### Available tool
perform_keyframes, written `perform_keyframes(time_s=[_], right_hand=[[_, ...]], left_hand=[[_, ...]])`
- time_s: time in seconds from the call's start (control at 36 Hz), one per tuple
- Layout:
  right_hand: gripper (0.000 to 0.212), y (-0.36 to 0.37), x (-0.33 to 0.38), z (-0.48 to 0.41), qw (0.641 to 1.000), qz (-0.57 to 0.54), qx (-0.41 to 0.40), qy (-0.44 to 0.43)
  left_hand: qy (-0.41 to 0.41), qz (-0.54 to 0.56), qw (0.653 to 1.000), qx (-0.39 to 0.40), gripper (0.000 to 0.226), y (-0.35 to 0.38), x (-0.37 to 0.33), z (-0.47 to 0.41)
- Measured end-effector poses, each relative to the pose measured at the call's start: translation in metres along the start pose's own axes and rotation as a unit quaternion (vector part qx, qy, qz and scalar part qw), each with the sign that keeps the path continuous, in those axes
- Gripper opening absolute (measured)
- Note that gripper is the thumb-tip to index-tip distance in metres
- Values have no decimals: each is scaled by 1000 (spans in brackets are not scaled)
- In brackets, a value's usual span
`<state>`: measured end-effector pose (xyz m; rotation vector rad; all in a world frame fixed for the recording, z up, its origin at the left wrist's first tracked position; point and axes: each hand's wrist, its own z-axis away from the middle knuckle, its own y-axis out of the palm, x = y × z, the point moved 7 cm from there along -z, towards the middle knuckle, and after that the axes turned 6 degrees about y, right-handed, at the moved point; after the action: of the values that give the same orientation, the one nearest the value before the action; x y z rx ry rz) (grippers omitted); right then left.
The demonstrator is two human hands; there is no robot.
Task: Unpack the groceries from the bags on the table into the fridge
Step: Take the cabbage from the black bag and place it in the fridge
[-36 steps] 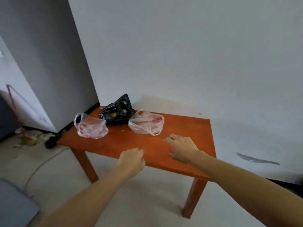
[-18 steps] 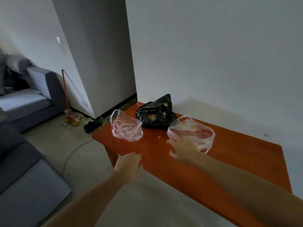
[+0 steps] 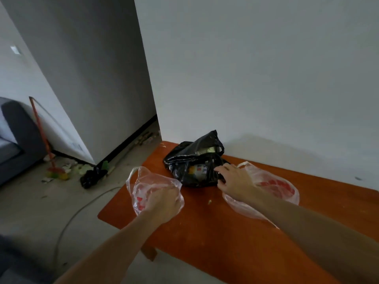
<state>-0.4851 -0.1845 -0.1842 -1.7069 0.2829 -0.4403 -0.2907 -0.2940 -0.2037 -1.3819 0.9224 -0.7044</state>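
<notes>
L hand (image 3: 164, 201) clenched on top of clear bag (image 3: 139, 189), centre-left of frame, by table (image 3: 205, 242) corner. R hand (image 3: 233, 181) curled round rim of black bag (image 3: 184, 162), frame centre, against wall (image 3: 266, 78). 2nd clear bag (image 3: 283, 187) right of centre, partly under R forearm (image 3: 287, 214). Expect thin limp film, prob. light, slippery. Red items (image 3: 140, 201) inside, maybe soft, so no squeezing. Best taken by gathered handles (image 3: 132, 176)/neck, lifted straight up; risk of tearing there. Black bag open, printed pack (image 3: 202, 171) + yellow item (image 3: 191, 170) showing; prob. heavier, worth a hand underneath. Orange wood top, flat, crumb (image 3: 209, 201) mid-frame. Grey floor (image 3: 41, 222) w/ cable (image 3: 82, 210) lower left, broom (image 3: 39, 130) + litter (image 3: 78, 169) mid-left, sofa (image 3: 16, 136) at left edge. No fridge in view.
</notes>
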Motion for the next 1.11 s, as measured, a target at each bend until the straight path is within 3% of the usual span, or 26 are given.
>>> perform_keyframes(time_s=[0.08,0.19,0.31,0.44,0.58,0.67,0.72,0.86,0.94,1.0,1.11], right_hand=[[43,9,-24,-35,999,-16,-12,50],[39,27,-63,-81,993,-33,-23,112],[40,50,-99,-124,986,-39,-14,163],[53,92,-117,-158,981,-82,25,172],[56,142,-109,-149,980,-89,101,149],[55,172,-109,-135,978,-72,143,133],[55,186,-112,-125,976,-65,143,154],[46,201,-136,-103,957,-69,142,244],[40,203,-149,-92,940,-54,149,302],[38,192,-152,-97,937,-54,95,332],[35,160,-141,-145,951,-33,6,308]], left_hand=[[32,-55,998,22,20,7,7,-40],[56,11,998,7,20,10,13,-91],[65,3,998,25,28,26,19,-146],[117,-49,992,23,49,34,19,-220],[96,-70,989,85,98,73,19,-277],[69,-61,989,120,109,103,27,-300],[63,-50,989,122,101,117,34,-308],[92,-9,993,77,41,124,53,-328],[79,20,995,50,34,113,80,-341],[85,6,996,32,31,102,101,-350],[89,-37,995,20,23,85,148,-361]])
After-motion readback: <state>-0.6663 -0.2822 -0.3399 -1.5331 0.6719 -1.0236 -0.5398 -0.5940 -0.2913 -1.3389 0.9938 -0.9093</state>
